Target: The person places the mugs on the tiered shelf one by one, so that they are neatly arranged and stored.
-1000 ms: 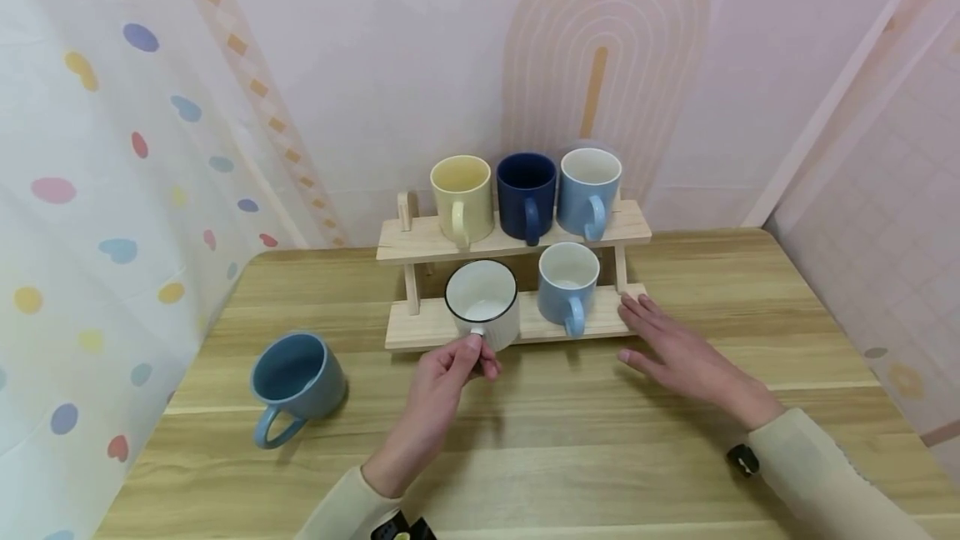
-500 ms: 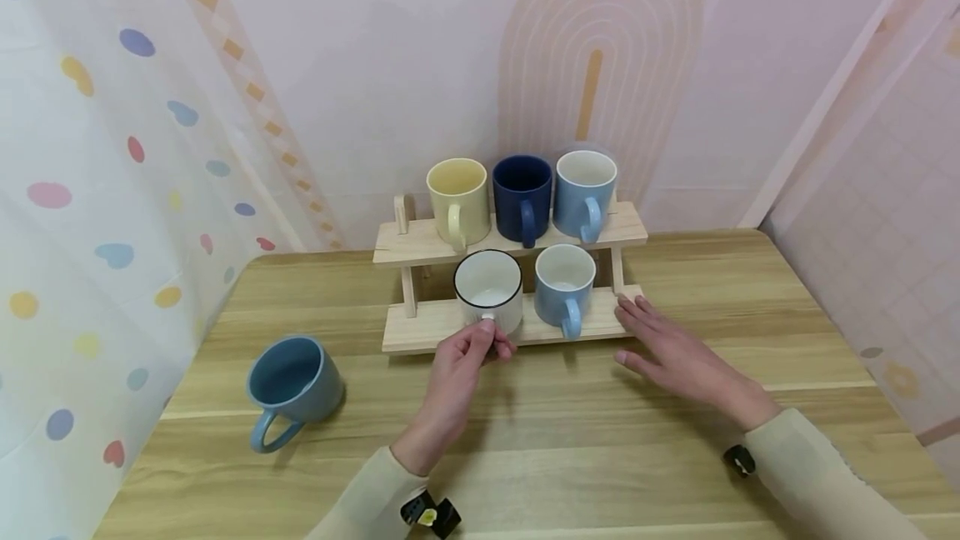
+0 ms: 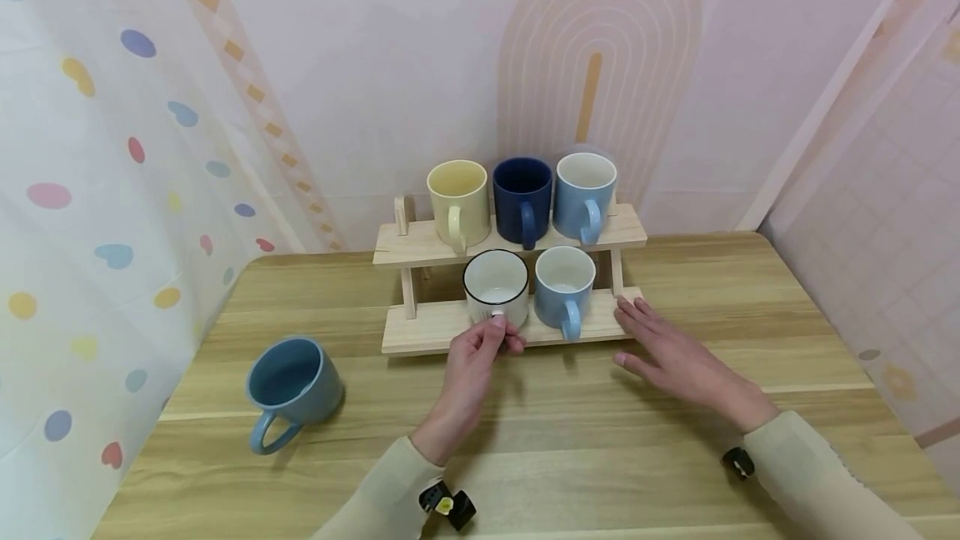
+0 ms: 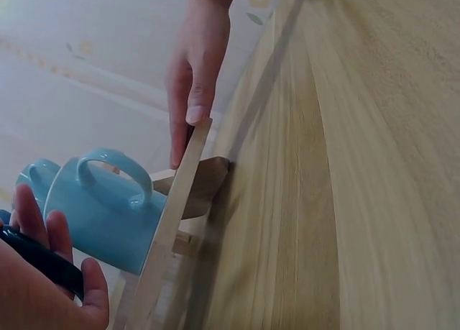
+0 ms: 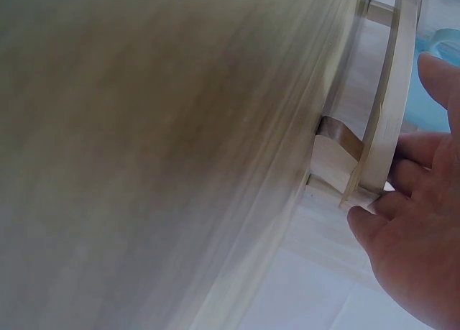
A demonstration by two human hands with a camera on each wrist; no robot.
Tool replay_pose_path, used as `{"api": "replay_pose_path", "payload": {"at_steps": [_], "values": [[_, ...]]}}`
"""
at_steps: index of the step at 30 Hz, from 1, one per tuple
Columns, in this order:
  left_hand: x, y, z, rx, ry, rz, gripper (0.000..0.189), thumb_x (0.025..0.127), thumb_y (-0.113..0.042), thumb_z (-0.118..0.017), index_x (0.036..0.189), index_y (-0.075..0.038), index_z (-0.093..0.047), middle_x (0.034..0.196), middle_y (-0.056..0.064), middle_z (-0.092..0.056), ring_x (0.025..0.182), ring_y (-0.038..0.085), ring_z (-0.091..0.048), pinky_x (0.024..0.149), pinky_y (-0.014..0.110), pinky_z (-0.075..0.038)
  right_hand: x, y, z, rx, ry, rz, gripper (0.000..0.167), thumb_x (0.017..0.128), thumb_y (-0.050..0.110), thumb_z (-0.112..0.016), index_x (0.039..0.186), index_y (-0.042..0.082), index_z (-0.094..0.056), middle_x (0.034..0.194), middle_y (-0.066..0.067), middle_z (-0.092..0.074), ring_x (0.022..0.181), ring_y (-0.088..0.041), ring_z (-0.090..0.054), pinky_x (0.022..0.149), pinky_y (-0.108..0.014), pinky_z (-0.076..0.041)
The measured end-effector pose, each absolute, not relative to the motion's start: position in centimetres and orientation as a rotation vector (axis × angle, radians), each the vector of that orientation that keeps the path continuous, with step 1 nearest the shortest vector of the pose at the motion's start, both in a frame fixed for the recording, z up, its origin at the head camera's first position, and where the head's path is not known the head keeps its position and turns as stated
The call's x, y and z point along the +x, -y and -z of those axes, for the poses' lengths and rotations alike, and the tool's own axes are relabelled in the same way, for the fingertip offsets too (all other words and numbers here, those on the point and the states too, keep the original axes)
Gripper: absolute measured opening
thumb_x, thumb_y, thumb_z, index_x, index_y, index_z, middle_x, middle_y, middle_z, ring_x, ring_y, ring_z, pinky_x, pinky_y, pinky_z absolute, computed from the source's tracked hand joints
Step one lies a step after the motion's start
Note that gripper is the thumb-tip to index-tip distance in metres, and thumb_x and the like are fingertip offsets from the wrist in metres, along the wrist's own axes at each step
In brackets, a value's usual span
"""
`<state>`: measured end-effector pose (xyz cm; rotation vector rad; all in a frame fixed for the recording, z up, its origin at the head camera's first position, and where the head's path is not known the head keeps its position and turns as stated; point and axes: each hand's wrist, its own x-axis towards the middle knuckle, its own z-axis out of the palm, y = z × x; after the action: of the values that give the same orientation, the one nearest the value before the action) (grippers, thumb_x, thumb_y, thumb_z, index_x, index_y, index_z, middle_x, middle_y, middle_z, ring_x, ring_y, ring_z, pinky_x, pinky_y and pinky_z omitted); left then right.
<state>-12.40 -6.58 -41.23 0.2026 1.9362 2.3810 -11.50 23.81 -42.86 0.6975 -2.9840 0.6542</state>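
My left hand (image 3: 468, 365) pinches the handle of a white mug (image 3: 497, 280) with a black rim. That mug is upright at the lower shelf of a two-tier wooden rack (image 3: 423, 327), just left of a light-blue mug (image 3: 558, 304). The handle is mostly hidden by my fingers. With fingers extended, my right hand (image 3: 675, 357) rests at the right end of the lower shelf, its thumb spread apart. In the left wrist view, the right fingertips are at the shelf's end, past the light-blue mug (image 4: 108, 215).
On the upper shelf stand a yellow mug (image 3: 472, 219), a navy mug (image 3: 513, 219) and another light-blue mug (image 3: 577, 211). A larger grey-blue mug (image 3: 315, 390) lies tilted on the wooden table (image 3: 600, 457), at the left. Patterned curtains (image 3: 375, 65) hang behind and at both sides.
My left hand has moved the white mug right and slightly back along the lower shelf, closer to the light-blue mug. The right hand has stayed at the rack's end.
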Motion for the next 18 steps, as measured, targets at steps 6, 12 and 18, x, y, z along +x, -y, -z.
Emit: {"api": "replay_pose_path", "payload": {"at_steps": [6,12,18], "values": [[-12.6,6.23,41.61,0.183,-1.941,-2.377,0.037,0.11,-0.017,-0.052,0.102,0.018,-0.063,0.074,-0.004,-0.067,0.084,0.01,-0.068,0.095,0.029,-0.053,-11.53,-23.82,42.88,0.693,2.991,-0.647,0.071,0.106,0.043,-0.058,0.158,-0.001,-0.038,0.169,-0.016,-0.025,0.155,-0.042,-0.02,0.119,-0.061,-0.028],[-12.71,6.01,41.93,0.177,-1.943,-2.362,0.038,0.11,-0.019,-0.053,0.102,0.017,-0.063,0.075,-0.002,-0.067,0.085,0.012,-0.068,0.097,0.031,-0.053,-11.52,-23.77,42.81,0.689,2.998,-0.649,0.071,0.106,0.043,-0.058,0.159,-0.001,-0.037,0.17,-0.015,-0.024,0.155,-0.042,-0.02,0.119,-0.061,-0.028],[-12.84,5.92,41.75,0.19,-1.965,-2.33,0.04,0.11,-0.022,-0.054,0.104,0.017,-0.063,0.076,-0.002,-0.069,0.086,0.012,-0.068,0.099,0.034,-0.054,-11.5,-23.79,42.76,0.683,3.004,-0.656,0.072,0.106,0.043,-0.057,0.159,-0.001,-0.037,0.17,-0.015,-0.024,0.155,-0.042,-0.019,0.119,-0.061,-0.028]]}}
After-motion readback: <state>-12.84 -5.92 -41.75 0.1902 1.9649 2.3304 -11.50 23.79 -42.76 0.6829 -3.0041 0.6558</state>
